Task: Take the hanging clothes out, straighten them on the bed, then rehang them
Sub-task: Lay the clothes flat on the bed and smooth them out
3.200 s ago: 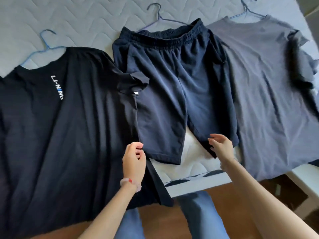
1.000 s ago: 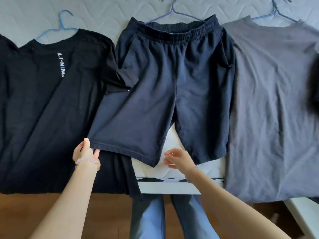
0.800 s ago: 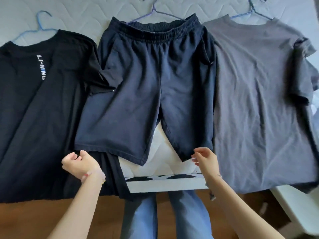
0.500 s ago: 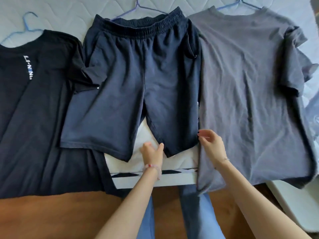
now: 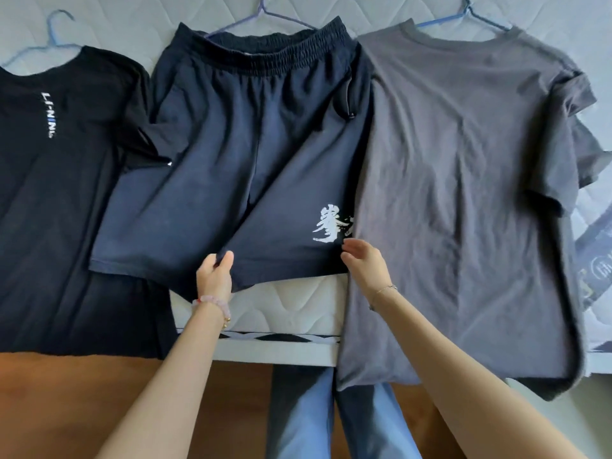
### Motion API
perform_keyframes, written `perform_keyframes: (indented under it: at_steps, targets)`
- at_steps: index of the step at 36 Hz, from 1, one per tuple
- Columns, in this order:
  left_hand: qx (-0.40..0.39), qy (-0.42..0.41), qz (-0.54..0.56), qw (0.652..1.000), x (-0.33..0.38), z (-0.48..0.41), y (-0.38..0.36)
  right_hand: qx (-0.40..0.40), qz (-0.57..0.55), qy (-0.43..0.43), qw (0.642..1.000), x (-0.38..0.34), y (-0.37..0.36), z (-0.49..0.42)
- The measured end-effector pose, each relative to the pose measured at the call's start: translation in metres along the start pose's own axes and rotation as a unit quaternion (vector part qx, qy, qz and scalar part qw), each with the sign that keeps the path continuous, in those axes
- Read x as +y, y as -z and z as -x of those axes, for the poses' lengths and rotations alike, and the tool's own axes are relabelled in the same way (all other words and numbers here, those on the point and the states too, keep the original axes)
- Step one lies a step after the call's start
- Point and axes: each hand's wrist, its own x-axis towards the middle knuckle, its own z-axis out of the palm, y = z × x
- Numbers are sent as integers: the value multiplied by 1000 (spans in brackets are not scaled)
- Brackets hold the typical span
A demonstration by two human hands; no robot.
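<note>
moved: shorts (image 5: 265,160) leg spread wider, print (image 5: 331,226) showing.
hands: your left hand (image 5: 215,276) fingers (image 5: 228,258) pinch inner hem; right hand (image 5: 366,266) grip unclear.
step: straightening shorts.
next: tug hem flat.

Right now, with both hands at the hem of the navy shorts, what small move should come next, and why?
Probably pull the hem of the navy shorts sideways, taut, to flatten that leg. The left hand pinches its inner corner, the right hand is at its outer corner, and the grey T-shirt overlaps the white print there.
</note>
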Motion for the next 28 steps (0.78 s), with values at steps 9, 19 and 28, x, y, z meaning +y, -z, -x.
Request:
perform_keyframes:
  at_steps: [9,19,28]
  targets:
    - [-26,5,77,997,2,-2,9,87,36,-16,995,-4,-31,0]
    - [28,-20,100,994,51,-26,40,137,88,-6,987,-6,-48,-7]
    - [-16,-11,95,995,47,-20,45,89,-174,-111,974,-28,-53,-31]
